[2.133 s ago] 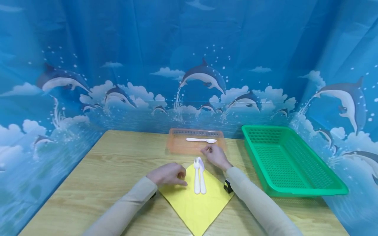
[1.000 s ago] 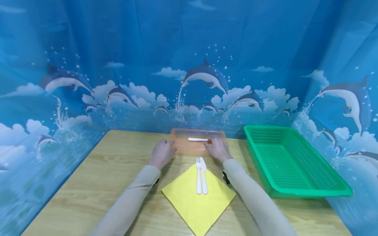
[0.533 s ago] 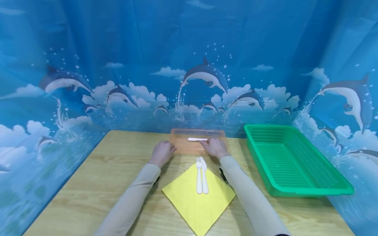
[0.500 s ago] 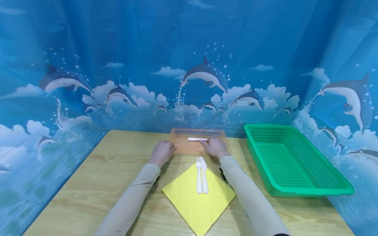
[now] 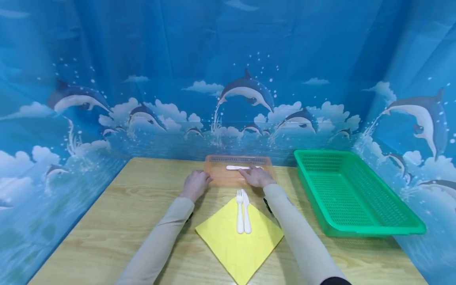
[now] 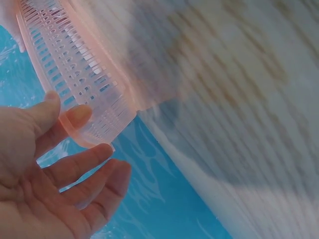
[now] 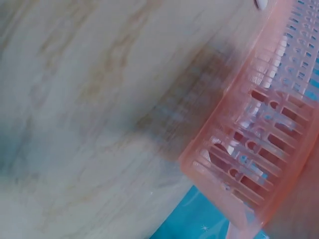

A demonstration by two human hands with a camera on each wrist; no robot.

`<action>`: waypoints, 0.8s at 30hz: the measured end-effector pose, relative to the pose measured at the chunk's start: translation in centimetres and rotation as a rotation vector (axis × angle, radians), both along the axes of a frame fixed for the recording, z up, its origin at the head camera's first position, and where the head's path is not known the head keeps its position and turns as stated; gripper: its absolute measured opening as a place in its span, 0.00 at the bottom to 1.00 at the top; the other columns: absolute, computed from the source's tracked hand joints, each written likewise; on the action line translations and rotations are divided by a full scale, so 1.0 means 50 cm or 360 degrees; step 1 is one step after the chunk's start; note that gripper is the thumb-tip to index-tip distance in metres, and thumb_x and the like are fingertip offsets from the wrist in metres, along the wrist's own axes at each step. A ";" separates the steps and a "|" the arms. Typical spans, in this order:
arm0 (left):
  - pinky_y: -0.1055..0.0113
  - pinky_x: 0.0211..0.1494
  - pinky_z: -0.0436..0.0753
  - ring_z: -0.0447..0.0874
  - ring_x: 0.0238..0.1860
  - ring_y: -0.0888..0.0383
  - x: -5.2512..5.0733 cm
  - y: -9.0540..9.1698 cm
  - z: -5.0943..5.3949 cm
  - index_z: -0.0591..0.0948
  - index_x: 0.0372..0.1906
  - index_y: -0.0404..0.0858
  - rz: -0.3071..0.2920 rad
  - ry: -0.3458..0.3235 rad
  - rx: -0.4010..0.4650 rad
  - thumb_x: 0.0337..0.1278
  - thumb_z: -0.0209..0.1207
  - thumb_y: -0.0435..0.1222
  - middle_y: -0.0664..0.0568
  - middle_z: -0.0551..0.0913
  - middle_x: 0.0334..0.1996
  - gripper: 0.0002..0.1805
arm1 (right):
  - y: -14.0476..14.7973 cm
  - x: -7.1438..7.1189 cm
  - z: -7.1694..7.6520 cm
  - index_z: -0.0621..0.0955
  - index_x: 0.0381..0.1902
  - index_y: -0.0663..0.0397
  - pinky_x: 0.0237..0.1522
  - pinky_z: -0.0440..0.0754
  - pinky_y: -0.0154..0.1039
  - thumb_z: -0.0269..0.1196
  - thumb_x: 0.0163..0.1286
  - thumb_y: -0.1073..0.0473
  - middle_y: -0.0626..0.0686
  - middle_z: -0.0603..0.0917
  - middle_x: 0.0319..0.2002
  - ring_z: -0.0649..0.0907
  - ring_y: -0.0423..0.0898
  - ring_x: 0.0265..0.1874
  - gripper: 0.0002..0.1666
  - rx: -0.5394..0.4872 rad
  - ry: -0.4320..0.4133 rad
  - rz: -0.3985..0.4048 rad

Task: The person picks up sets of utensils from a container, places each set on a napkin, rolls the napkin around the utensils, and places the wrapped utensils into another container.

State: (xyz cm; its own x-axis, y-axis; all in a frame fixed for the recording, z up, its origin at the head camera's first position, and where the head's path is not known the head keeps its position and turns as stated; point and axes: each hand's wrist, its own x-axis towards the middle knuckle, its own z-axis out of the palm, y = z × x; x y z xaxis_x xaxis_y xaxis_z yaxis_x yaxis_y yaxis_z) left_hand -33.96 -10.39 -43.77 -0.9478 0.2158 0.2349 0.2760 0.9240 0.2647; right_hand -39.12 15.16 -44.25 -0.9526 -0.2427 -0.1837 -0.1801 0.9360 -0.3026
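Observation:
My left hand (image 5: 195,185) is at the left end of the orange plastic basket (image 5: 221,179). In the left wrist view, the thumb and index finger pinch the rim of the basket (image 6: 75,64), and the other fingers extend outside it. A white spoon (image 5: 233,168) lies crosswise in the basket. My right hand (image 5: 257,177) reaches over the basket's near side, its fingers at the spoon and covering part of it. Whether they grip it is hidden. A white fork (image 5: 240,213) and white knife (image 5: 246,213) lie side by side on a yellow napkin (image 5: 236,253).
A large green basket (image 5: 374,230) stands on the wooden table (image 5: 117,221) to the right. Behind the table hangs a blue dolphin-print curtain (image 5: 199,51). In the right wrist view, the orange basket's slotted end (image 7: 249,149) is close to the camera.
Both hands have moved forward to the orange basket, the left coming off the napkin to the basket's left end. The right hand's fingers have shifted at the spoon, and its far end shows again.

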 end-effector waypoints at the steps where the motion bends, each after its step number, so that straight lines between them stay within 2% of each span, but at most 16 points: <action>1: 0.56 0.37 0.82 0.81 0.34 0.50 0.000 0.000 0.001 0.83 0.26 0.40 -0.0006 -0.0005 0.0004 0.68 0.58 0.42 0.49 0.83 0.28 0.15 | 0.001 -0.001 0.001 0.66 0.73 0.41 0.71 0.58 0.65 0.27 0.72 0.24 0.57 0.52 0.78 0.55 0.65 0.75 0.45 0.0001 -0.0021 -0.0001; 6: 0.56 0.38 0.83 0.81 0.35 0.51 -0.002 -0.002 0.001 0.84 0.27 0.41 -0.0026 -0.0020 0.0006 0.68 0.58 0.43 0.49 0.83 0.28 0.14 | 0.003 -0.002 0.005 0.65 0.74 0.39 0.72 0.53 0.67 0.28 0.71 0.24 0.58 0.52 0.78 0.51 0.68 0.75 0.45 0.0013 -0.0087 0.0020; 12: 0.53 0.42 0.83 0.82 0.38 0.48 -0.003 -0.007 0.002 0.83 0.26 0.42 -0.0034 -0.0021 -0.0045 0.68 0.58 0.42 0.49 0.84 0.28 0.14 | -0.002 0.001 0.002 0.69 0.71 0.41 0.73 0.55 0.63 0.29 0.72 0.24 0.58 0.64 0.74 0.58 0.65 0.74 0.45 0.0034 -0.0045 0.0033; 15: 0.54 0.40 0.83 0.82 0.36 0.49 -0.005 -0.008 0.002 0.83 0.26 0.41 -0.0041 -0.0021 -0.0046 0.68 0.58 0.42 0.49 0.84 0.27 0.14 | -0.005 0.002 0.003 0.72 0.69 0.44 0.73 0.56 0.62 0.30 0.73 0.26 0.57 0.68 0.72 0.61 0.64 0.73 0.44 0.0022 0.0004 0.0015; 18: 0.57 0.37 0.83 0.81 0.33 0.51 -0.006 -0.008 0.003 0.84 0.26 0.41 -0.0043 -0.0023 -0.0037 0.68 0.58 0.42 0.50 0.83 0.25 0.14 | -0.007 0.004 0.005 0.79 0.62 0.50 0.72 0.58 0.63 0.31 0.74 0.26 0.58 0.72 0.69 0.65 0.64 0.71 0.45 0.0000 0.0053 -0.0003; 19: 0.58 0.36 0.83 0.81 0.32 0.52 -0.006 -0.008 0.003 0.84 0.27 0.41 -0.0045 -0.0025 -0.0035 0.68 0.58 0.42 0.51 0.83 0.25 0.14 | -0.008 0.005 0.006 0.82 0.56 0.51 0.71 0.60 0.63 0.32 0.74 0.27 0.58 0.74 0.66 0.68 0.63 0.69 0.45 -0.0006 0.0070 -0.0009; 20: 0.58 0.36 0.83 0.81 0.32 0.53 -0.006 -0.008 0.003 0.84 0.27 0.41 -0.0047 -0.0031 -0.0037 0.68 0.58 0.42 0.51 0.83 0.25 0.14 | -0.008 0.005 0.006 0.84 0.49 0.52 0.70 0.61 0.63 0.34 0.75 0.28 0.59 0.78 0.62 0.73 0.62 0.64 0.44 -0.0012 0.0081 -0.0010; 22: 0.58 0.35 0.83 0.81 0.31 0.53 -0.005 -0.009 0.003 0.85 0.28 0.40 -0.0054 -0.0043 -0.0032 0.68 0.58 0.42 0.51 0.83 0.25 0.14 | -0.007 0.006 0.005 0.84 0.32 0.52 0.62 0.72 0.59 0.37 0.76 0.30 0.58 0.85 0.46 0.82 0.57 0.48 0.40 -0.0055 0.0096 -0.0022; 24: 0.57 0.37 0.83 0.81 0.32 0.52 -0.004 -0.009 0.003 0.85 0.29 0.40 -0.0062 -0.0048 -0.0028 0.68 0.58 0.41 0.51 0.84 0.26 0.13 | -0.006 0.007 0.005 0.79 0.22 0.50 0.46 0.80 0.54 0.42 0.77 0.35 0.55 0.82 0.29 0.80 0.51 0.29 0.34 -0.0128 0.0118 -0.0027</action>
State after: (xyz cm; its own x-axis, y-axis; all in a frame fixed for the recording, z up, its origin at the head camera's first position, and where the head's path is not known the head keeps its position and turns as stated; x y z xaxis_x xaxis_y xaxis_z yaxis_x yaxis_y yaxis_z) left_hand -34.16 -10.84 -43.64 -0.9451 0.2566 0.2022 0.3041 0.9172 0.2575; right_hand -38.77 14.86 -44.00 -0.9669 -0.2377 -0.0929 -0.1894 0.9123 -0.3630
